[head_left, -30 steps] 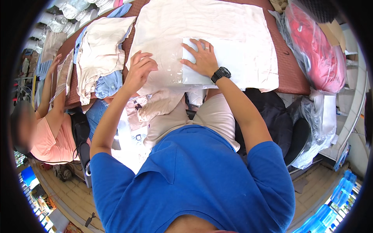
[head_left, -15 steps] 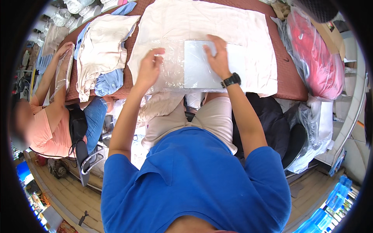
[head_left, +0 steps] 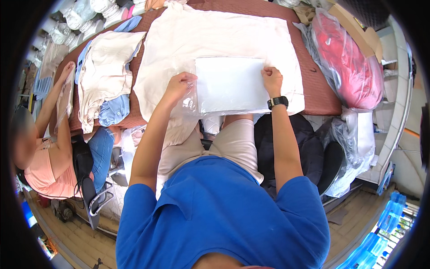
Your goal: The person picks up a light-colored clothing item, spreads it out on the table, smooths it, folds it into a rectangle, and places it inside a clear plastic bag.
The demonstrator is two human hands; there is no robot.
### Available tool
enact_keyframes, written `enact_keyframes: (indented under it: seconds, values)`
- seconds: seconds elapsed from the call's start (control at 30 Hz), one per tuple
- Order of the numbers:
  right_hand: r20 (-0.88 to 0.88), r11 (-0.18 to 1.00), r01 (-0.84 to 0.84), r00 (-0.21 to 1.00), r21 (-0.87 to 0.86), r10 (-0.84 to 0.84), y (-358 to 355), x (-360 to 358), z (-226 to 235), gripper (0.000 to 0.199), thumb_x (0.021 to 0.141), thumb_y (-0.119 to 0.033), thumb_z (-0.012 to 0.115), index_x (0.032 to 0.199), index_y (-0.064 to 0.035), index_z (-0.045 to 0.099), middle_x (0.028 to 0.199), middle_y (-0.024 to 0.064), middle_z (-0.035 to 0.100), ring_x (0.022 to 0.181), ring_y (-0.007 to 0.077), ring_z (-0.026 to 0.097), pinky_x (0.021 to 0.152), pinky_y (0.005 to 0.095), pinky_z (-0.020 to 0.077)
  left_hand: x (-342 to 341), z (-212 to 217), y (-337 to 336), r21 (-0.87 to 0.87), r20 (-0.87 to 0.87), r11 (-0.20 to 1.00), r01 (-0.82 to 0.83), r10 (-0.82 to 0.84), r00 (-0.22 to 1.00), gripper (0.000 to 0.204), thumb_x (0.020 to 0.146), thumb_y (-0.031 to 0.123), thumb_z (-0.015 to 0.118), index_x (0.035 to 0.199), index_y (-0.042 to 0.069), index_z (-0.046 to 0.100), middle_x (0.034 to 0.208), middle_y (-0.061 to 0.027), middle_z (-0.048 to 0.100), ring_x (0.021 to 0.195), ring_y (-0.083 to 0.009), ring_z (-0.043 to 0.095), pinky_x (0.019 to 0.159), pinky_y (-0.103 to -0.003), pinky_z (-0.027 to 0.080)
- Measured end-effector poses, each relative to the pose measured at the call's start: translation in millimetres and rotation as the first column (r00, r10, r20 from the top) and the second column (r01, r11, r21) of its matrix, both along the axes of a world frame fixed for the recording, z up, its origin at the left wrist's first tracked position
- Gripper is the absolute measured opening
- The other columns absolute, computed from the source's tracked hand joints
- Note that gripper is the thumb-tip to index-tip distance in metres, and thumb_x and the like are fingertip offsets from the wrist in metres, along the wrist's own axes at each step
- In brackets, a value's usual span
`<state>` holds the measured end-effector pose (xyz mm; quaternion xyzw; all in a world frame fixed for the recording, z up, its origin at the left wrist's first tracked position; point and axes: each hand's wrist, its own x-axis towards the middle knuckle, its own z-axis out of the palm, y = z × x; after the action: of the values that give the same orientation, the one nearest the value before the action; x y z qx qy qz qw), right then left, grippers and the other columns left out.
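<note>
Clear, crinkled plastic film [head_left: 191, 99] lies near, pinched in the left hand [head_left: 180, 86], while the right hand [head_left: 272, 81] is closed on the right edge of a smooth white rectangular sheet [head_left: 230, 84], apparently to hold both flat over the wide cream cloth [head_left: 215, 36] spreading far.

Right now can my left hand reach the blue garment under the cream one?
Probably yes: nothing covers the near end of the blue garment, though your left hand must first leave the clear plastic.

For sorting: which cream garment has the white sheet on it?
The spread-out cream garment, centre, bears the white sheet; the rumpled cream garment to its left lies on light-blue clothing.
</note>
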<state>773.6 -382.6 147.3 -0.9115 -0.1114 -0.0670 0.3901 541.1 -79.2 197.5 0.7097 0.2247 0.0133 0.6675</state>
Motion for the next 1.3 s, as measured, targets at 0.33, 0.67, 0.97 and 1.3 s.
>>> enact_keyframes:
  seconds: [0.33, 0.67, 0.97, 1.3]
  values:
    - [0.258, 0.991, 0.039, 0.966, -0.124, -0.006, 1, -10, -9, 0.016, 0.085, -0.018, 0.071, 0.096, -0.0063, 0.067, 0.091, 0.0155, 0.066, 0.087, 0.0389, 0.062, 0.086, 0.0516, 0.0472, 22, 14, -37, 0.067, -0.143, 0.996, -0.063, 0.072, 0.987, 0.036, 0.093, 0.022, 0.071, 0.112, -0.009, 0.064, 0.092, -0.0121, 0.070, 0.078, -0.0183, 0.064, 0.068, -0.031, 0.050]
    - [-0.102, 0.649, -0.202, 0.911, 0.734, 0.399, -35, -12, 89, 0.024, 0.097, -0.022, 0.071, 0.105, 0.0001, 0.069, 0.084, 0.0010, 0.069, 0.074, 0.0069, 0.061, 0.070, 0.0248, 0.0516, 11, 37, -30, 0.119, 0.406, 0.962, -0.244, 0.177, 0.896, 0.015, 0.101, 0.019, 0.065, 0.101, 0.005, 0.061, 0.092, -0.0011, 0.066, 0.080, -0.0096, 0.059, 0.067, -0.025, 0.046]
    - [0.283, 0.877, -0.090, 0.958, 0.472, -0.054, -139, 2, 181, 0.013, 0.104, -0.014, 0.058, 0.100, -0.0027, 0.062, 0.080, -0.0003, 0.062, 0.070, 0.0065, 0.056, 0.063, 0.0252, 0.0483, 23, 65, -59, 0.080, 0.506, 0.984, -0.160, 0.098, 0.857, 0.012, 0.106, 0.017, 0.056, 0.104, 0.006, 0.052, 0.091, -0.0037, 0.064, 0.082, -0.0086, 0.057, 0.075, -0.022, 0.045]
    - [-0.016, 0.938, 0.100, 0.994, -0.332, -0.111, -506, 73, 291, 0.017, 0.089, -0.013, 0.068, 0.102, -0.0021, 0.071, 0.093, 0.0090, 0.074, 0.088, 0.0191, 0.071, 0.077, 0.0320, 0.0539, 3, 64, -20, 0.244, 0.544, 0.896, -0.372, 0.191, 0.817, 0.021, 0.106, 0.019, 0.056, 0.116, 0.000, 0.053, 0.084, -0.0023, 0.064, 0.073, -0.0059, 0.054, 0.066, -0.020, 0.041]
